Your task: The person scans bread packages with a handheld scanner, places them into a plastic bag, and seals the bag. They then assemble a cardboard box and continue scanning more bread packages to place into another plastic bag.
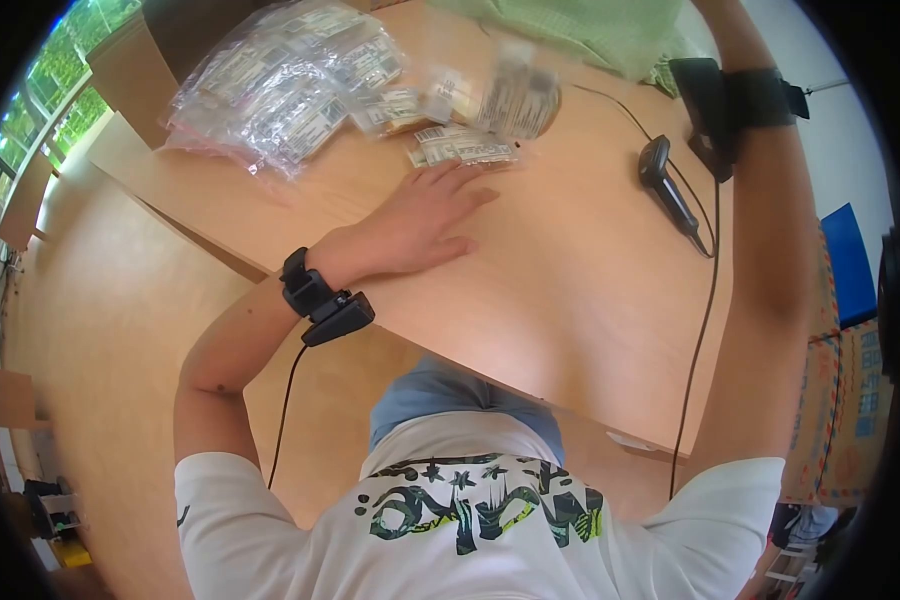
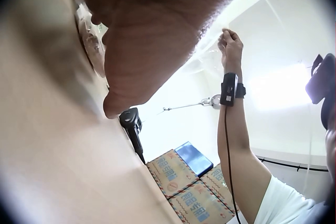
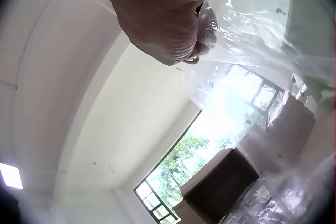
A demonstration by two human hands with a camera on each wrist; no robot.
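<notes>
My left hand lies flat on the table with fingers spread, its fingertips at the edge of some labelled packets. The left wrist view shows the same hand from below, close to the tabletop. Raised high on the right, the right hand has curled fingers; it is outside the head view. In the right wrist view that hand pinches a clear plastic bag, which hangs out to the right of the fingers. What the bag holds cannot be told.
Clear bags of labelled packets are piled at the back left, beside a cardboard box. A black handheld scanner with a cable lies at the right. Green material is at the back. Printed cartons and a blue box stand beyond.
</notes>
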